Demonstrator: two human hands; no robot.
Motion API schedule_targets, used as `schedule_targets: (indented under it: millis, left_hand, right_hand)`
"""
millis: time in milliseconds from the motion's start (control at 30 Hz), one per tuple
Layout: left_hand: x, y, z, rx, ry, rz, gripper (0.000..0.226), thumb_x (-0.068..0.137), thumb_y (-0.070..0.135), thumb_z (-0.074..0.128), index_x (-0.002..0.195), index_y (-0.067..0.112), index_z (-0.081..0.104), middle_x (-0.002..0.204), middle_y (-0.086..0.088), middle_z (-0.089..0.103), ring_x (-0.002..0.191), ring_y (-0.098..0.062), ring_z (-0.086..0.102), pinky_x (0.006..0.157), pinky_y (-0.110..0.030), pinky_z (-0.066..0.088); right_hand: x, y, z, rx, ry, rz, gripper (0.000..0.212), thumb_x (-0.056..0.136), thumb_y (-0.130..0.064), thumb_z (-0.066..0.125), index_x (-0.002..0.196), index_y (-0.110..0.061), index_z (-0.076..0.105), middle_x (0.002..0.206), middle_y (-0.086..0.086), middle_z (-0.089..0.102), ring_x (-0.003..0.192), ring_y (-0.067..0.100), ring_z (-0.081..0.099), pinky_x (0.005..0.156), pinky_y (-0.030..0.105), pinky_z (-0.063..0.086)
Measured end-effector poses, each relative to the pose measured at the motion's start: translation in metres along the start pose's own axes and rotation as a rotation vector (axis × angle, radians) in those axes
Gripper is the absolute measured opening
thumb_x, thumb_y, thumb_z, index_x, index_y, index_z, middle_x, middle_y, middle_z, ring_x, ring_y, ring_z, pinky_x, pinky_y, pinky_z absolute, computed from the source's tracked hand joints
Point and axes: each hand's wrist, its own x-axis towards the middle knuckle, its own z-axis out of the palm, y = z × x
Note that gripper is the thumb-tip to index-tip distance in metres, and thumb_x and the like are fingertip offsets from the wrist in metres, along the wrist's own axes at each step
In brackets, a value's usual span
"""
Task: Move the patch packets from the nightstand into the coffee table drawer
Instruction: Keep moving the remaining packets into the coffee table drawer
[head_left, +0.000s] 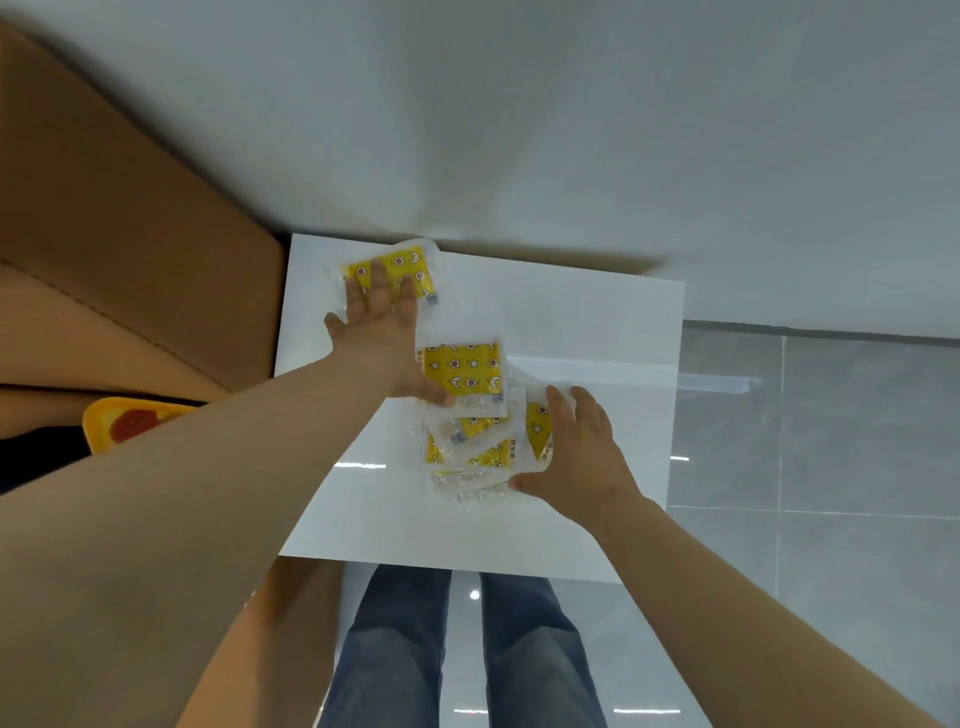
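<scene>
Slick-wrapped yellow patch packets (462, 366) lie flat, print up, on the white nightstand (597, 322), near-square with no clear long axis, so they may slide off while the left hand (382, 317) presses straight fingers on the skewed far packet (410, 265) and the right hand (579, 452) rests spread against the pile (467, 447).

Bright, even indoor light. The glossy white nightstand (571, 312) shows a pale glare band toward its right edge, and the floor tiles (857, 426) mirror small ceiling lights. Frame edges bend with wide-angle distortion, and the picture is slightly soft throughout.
</scene>
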Motion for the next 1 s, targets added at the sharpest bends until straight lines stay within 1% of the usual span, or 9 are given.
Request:
schedule_targets:
  millis: [167,333,467,533,700,800,833,900,1000]
  left_hand:
    - [-0.022,0.009,0.029,-0.037,-0.009,0.058,0.142,0.049,0.074,0.074,0.148,0.024,-0.016,0.155,-0.008,-0.026,0.144,-0.036,-0.018,0.115,-0.059,0.007]
    - [-0.042,0.013,0.057,-0.019,-0.002,0.066,0.145,0.048,0.074,0.074,0.145,0.029,-0.025,0.154,-0.006,-0.021,0.141,-0.038,-0.024,0.11,-0.066,0.0]
    - [-0.045,0.023,0.073,0.001,0.064,0.07,0.149,0.048,0.077,0.071,0.144,0.023,-0.029,0.149,-0.007,-0.037,0.136,-0.042,-0.033,0.108,-0.068,-0.003]
    - [-0.043,0.028,0.077,0.018,0.116,0.086,0.148,0.051,0.077,0.07,0.145,0.016,-0.027,0.149,-0.009,-0.037,0.137,-0.043,-0.031,0.109,-0.066,-0.004]
    - [-0.037,0.035,0.078,0.115,0.151,0.087,0.142,0.056,0.076,0.067,0.146,0.007,-0.019,0.154,-0.018,-0.019,0.141,-0.048,-0.013,0.112,-0.062,0.0]
    - [-0.033,0.032,0.068,0.114,0.173,0.114,0.124,0.062,0.071,0.068,0.148,0.007,0.005,0.154,-0.018,0.003,0.14,-0.047,0.009,0.113,-0.058,0.015]
    - [-0.03,0.029,0.063,0.12,0.2,0.136,0.114,0.064,0.068,0.068,0.145,0.007,0.016,0.151,-0.017,0.015,0.135,-0.044,0.021,0.111,-0.054,0.024]
    - [-0.026,0.025,0.055,0.139,0.252,0.189,0.092,0.066,0.064,0.07,0.132,0.009,0.035,0.134,-0.013,0.036,0.118,-0.036,0.04,0.098,-0.044,0.038]
    - [-0.024,0.024,0.045,0.15,0.261,0.251,0.068,0.076,0.053,0.067,0.123,0.009,0.043,0.118,-0.011,0.044,0.101,-0.031,0.049,0.083,-0.038,0.041]
  right_hand:
    - [0.002,0.007,0.006,0.019,-0.008,-0.001,0.112,0.068,-0.046,0.08,0.15,-0.016,0.009,0.157,0.006,0.001,0.146,0.027,0.001,0.114,0.043,0.029]
    - [0.001,0.012,0.009,0.015,0.033,-0.024,0.114,0.068,-0.046,0.08,0.15,-0.016,0.008,0.157,0.002,0.003,0.146,0.024,0.003,0.114,0.041,0.026]
    - [0.002,0.013,0.011,-0.003,0.064,-0.023,0.116,0.068,-0.047,0.08,0.151,-0.014,0.006,0.156,0.004,0.006,0.145,0.025,0.006,0.113,0.039,0.028]
    - [0.004,0.013,0.014,-0.018,0.093,-0.021,0.117,0.067,-0.05,0.079,0.151,-0.013,0.007,0.154,0.005,0.009,0.143,0.026,0.009,0.111,0.039,0.031]
    - [0.008,0.012,0.019,-0.056,0.162,0.013,0.113,0.063,-0.058,0.078,0.148,-0.013,0.018,0.147,0.007,0.021,0.137,0.026,0.02,0.106,0.042,0.04]
    - [0.011,0.012,0.019,-0.014,0.195,0.029,0.108,0.063,-0.056,0.079,0.146,-0.012,0.025,0.143,0.006,0.027,0.132,0.026,0.027,0.104,0.041,0.04]
    - [0.011,0.013,0.019,0.004,0.202,0.032,0.105,0.064,-0.055,0.079,0.145,-0.012,0.026,0.141,0.006,0.028,0.13,0.025,0.029,0.103,0.04,0.04]
    - [0.012,0.014,0.019,0.037,0.21,0.038,0.098,0.068,-0.051,0.079,0.143,-0.013,0.029,0.139,0.006,0.03,0.128,0.025,0.031,0.102,0.039,0.04]
    - [0.013,0.013,0.019,0.066,0.226,0.06,0.091,0.067,-0.049,0.08,0.138,-0.014,0.035,0.134,0.007,0.035,0.124,0.026,0.035,0.099,0.038,0.041]
